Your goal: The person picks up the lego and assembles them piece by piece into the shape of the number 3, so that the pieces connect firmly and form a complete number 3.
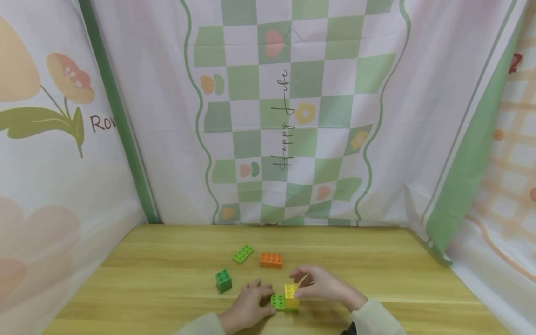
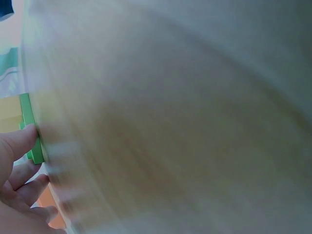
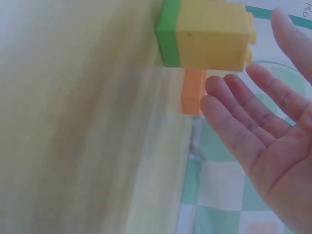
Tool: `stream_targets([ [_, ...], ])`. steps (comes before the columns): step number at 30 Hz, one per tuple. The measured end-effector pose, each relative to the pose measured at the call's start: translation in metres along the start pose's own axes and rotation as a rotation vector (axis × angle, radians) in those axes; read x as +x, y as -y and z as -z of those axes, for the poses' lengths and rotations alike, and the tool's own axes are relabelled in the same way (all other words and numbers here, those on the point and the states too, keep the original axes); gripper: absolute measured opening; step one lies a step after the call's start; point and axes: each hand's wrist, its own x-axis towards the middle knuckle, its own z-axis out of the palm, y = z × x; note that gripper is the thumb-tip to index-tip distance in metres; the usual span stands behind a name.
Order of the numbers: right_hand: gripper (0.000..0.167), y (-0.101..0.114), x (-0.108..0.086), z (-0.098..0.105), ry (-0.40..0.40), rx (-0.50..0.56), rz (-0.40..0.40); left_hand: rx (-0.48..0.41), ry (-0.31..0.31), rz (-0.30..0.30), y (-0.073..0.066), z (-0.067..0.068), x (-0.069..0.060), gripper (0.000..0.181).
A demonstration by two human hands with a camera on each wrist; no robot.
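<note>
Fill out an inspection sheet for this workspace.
Surface: wood-grain table.
Job's things: yellow block on the right end of a lime base; lime brick, orange brick and green block lie loose.
Clutter: nothing seen.
Hands: left hand holds the lime base; right hand is beside the yellow block, contact unclear.
Cables: nothing seen.
Surroundings: printed cloth ahead and on both sides.

Yellow block (image 1: 291,301), lime brick (image 1: 277,302), green-white checked cloth (image 1: 307,78)
</note>
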Motion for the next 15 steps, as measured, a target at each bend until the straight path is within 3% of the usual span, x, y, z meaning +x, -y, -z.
stream_targets([
  [15, 0.04, 0.003, 0.016, 0.022, -0.103, -0.059, 0.012, 0.007, 0.0, 0.006, -0.002, 0.001, -0.001, 0.04],
])
